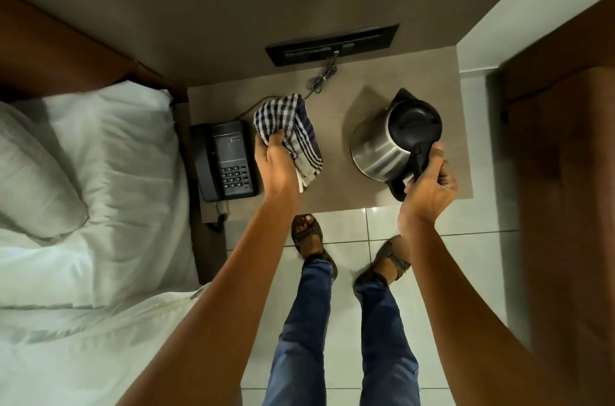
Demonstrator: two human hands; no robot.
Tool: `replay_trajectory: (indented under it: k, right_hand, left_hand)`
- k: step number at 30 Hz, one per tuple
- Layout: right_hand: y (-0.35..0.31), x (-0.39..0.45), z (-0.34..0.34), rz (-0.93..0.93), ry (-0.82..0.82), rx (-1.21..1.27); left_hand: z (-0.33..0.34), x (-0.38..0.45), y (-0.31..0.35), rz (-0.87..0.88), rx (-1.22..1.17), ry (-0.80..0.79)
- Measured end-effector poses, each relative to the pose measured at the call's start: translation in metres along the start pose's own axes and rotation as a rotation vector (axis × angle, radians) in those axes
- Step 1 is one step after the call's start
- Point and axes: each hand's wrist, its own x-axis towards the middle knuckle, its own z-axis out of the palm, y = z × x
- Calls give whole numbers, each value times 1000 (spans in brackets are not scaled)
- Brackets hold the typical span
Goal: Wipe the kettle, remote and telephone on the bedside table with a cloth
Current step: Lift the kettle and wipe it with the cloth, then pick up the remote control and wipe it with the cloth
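Observation:
A steel kettle [379, 147] with a black lid stands tilted on the right side of the bedside table [336, 196]. My right hand [429, 182] grips its black handle at the near side. My left hand [273, 156] holds a checked blue-and-white cloth [289, 129] bunched above the table's middle. A black telephone [226, 161] lies at the table's left edge, just left of the cloth. I see no remote; the cloth may hide it.
A black switch panel [332, 44] sits on the wall behind the table, with a thin cable [319, 81] running down to the tabletop. A bed with white pillow [36, 166] lies left. Dark wooden furniture [565, 172] stands right. My sandalled feet are on pale floor tiles.

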Motion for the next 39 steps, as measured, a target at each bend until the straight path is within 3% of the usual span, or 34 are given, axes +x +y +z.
replay_trajectory:
  k: [18,21,22,24,26,28,30,34,39]
  right_hand:
    - [58,-20,-8,-125,7,-290]
    - [60,-45,-12,-337,235,-404]
    - [63,-57,-10,-452,240,-424]
    - [75,-80,5,-568,26,-460]
    - [88,-95,30,-401,-295,-529]
    - [101,-96,59,-198,-507,-643]
    - [115,-87,86,-138,-579,-818]
    - [139,-64,121,-197,-620,-1145]
    - [163,-61,141,-204,-554,-1246]
  left_hand:
    - [-21,37,36,79,-113,123]
    - [-32,42,44,98,-146,208]
    - [-36,44,44,96,-156,223]
    - [-44,47,45,96,-148,229]
    - [-54,48,44,103,-127,222]
    - [-63,48,44,115,-114,222]
    - [-72,52,43,120,-102,218]
    - [-84,59,39,83,-73,174]
    - [-93,69,33,37,-73,144]
